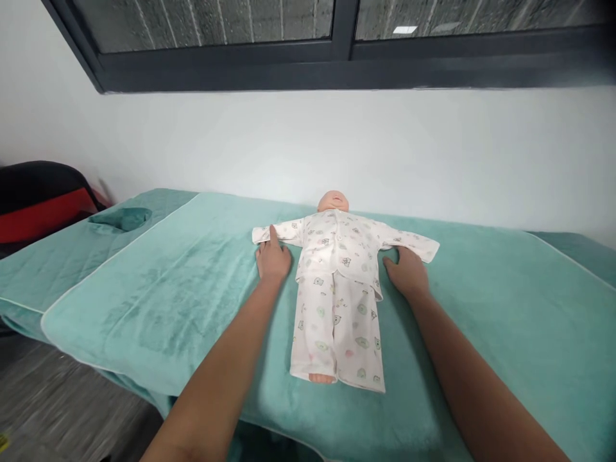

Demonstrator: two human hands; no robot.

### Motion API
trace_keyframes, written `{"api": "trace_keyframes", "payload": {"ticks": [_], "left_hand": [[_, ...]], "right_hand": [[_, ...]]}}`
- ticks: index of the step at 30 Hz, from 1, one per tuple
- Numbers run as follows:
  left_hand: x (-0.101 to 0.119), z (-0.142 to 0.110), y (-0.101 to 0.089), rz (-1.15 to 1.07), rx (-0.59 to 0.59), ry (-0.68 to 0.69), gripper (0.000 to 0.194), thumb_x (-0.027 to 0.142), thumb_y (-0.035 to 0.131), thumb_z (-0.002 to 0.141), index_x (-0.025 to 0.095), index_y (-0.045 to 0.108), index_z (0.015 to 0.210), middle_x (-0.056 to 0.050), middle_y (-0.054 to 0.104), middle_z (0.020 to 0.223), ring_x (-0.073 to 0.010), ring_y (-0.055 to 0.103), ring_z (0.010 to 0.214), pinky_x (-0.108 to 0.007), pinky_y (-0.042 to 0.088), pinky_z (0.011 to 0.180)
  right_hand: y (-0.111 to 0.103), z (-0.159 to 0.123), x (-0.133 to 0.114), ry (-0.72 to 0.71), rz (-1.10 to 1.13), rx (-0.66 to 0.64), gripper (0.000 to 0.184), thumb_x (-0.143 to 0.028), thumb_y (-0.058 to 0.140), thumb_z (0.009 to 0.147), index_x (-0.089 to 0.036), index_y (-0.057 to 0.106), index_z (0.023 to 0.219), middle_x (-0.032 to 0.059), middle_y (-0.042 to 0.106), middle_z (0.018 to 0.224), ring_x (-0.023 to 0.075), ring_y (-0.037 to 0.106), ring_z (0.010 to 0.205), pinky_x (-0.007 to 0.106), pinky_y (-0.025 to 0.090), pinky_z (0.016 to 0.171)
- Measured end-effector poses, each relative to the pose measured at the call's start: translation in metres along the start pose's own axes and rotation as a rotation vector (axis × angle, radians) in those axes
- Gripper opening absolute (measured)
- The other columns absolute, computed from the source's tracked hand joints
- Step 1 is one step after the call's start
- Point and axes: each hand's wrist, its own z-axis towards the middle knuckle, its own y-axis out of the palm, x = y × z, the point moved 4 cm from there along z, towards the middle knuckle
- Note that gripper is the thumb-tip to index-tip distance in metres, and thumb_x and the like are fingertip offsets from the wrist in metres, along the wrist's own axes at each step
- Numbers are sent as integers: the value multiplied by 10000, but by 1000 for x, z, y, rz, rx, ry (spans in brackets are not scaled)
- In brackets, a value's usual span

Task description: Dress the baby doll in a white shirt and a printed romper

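Note:
A baby doll [333,201] lies on its back, dressed in a white long-sleeved top [339,240] and matching trousers [337,330] with small animal prints. Its arms are spread to both sides, and the sleeve ends cover its hands. My left hand [273,260] rests at the left sleeve [289,231], one finger stretched across the fabric and the others lower, beside it. At the underside of the right sleeve [409,240] is my right hand [409,273], thumb spread towards the doll's body; its fingertips are partly hidden at the cloth. Toes [321,378] show below one trouser leg.
A teal plush cover [158,289] spreads over the bed under the doll. Towards the left end is a round face hole [120,219]. A black and red object [43,205] stands beyond that end. The white wall [216,141] and dark window frame [240,74] rise behind.

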Motion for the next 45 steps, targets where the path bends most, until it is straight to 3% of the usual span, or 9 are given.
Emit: {"api": "trace_keyframes", "payload": {"ticks": [7,10,13,15,19,22,27,39,45], "left_hand": [[-7,-8,-15,-73,156,-154,602,138,447,846,126,435,1448,-204,585,1221,-351,505,1224,-479,384,1036],[0,-14,-23,-76,257,-77,560,108,452,835,161,501,1390,-181,508,1307,-323,461,1273,-466,376,1067],[16,-16,-18,10,193,189,554,127,413,881,179,458,1431,-159,398,1497,-296,328,1418,-492,238,1179],[21,-14,-9,77,107,268,531,214,369,942,177,408,1470,-147,333,1573,-290,239,1479,-528,138,1213],[14,-6,4,124,23,173,598,389,299,983,112,334,1511,-163,285,1603,-300,199,1503,-518,134,1220],[10,-4,6,153,24,113,648,412,316,970,66,307,1518,-190,243,1611,-320,179,1507,-502,140,1222],[8,-8,2,182,-13,17,700,394,351,949,19,242,1530,-225,208,1612,-332,151,1512,-500,156,1217],[1,-18,-1,229,-39,-65,757,448,345,928,-9,245,1524,-229,162,1618,-357,130,1512,-528,140,1216],[0,-32,-6,303,-76,-74,743,450,298,948,-29,256,1515,-219,134,1624,-344,158,1508,-522,153,1214]], "right_hand": [[-8,-6,9,63,168,113,359,-354,435,854,-153,693,1002,128,674,992,258,606,924,374,472,839],[-15,-10,0,-14,246,185,355,-341,437,843,-148,661,1038,132,649,1013,252,601,942,378,479,863],[-18,-15,-16,-176,203,181,437,-321,424,862,-143,605,1218,160,600,1249,270,530,1190,399,420,1016],[-15,-17,-24,-235,93,121,515,-358,413,899,-160,526,1361,148,480,1453,276,404,1356,437,323,1117],[-2,-16,-18,-94,-86,-17,641,-505,350,954,-219,325,1527,110,252,1619,307,222,1478,554,196,1163],[2,-13,-6,41,-122,-50,742,-563,329,949,-149,238,1559,166,219,1621,323,209,1486,562,188,1163],[-2,-14,12,182,-157,-106,802,-582,306,940,-44,271,1534,229,244,1594,340,230,1479,574,169,1164],[-8,-27,6,110,-174,-45,732,-457,362,933,-35,275,1525,247,223,1597,356,178,1490,553,195,1160],[-3,-39,5,133,-223,-112,697,-451,292,963,-66,252,1543,213,247,1600,304,193,1493,507,172,1177]]}}
